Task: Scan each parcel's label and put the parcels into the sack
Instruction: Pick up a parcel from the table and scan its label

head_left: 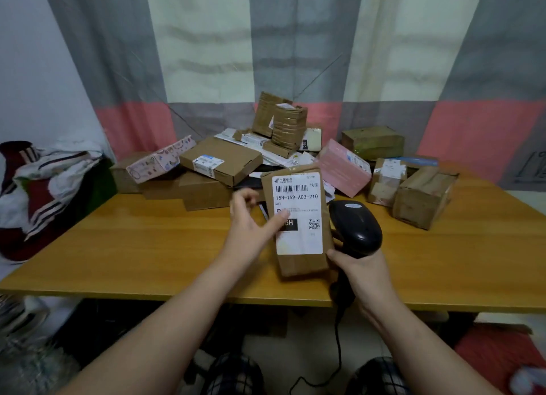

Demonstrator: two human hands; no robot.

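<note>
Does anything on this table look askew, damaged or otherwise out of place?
The parcels lie in a loose heap at the back of the table, several tilted. On top, a heavily taped box leans with a torn-looking upper edge. The parcel being held looks intact, its label flat and readable.

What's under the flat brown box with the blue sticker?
The flat box rests tilted on plain brown boxes, with something dark at its right edge. Anything beneath its middle is covered.

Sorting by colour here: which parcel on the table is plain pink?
The plain pink box, tilted just right of the held brown parcel; the rest are brown cardboard or patterned.
</note>
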